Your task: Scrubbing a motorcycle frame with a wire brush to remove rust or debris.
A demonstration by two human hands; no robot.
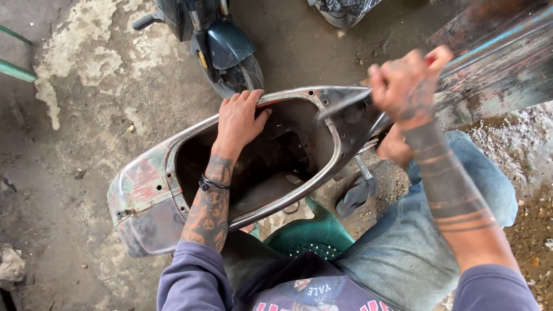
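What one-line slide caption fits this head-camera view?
Left hand grips the rim of a worn scooter body shell while the right hand holds a blurred tool at its front end.

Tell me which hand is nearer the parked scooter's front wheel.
Left. The left hand grips the far rim of the bare scooter body shell, just below the front wheel. The right hand is raised well off to the wheel's right.
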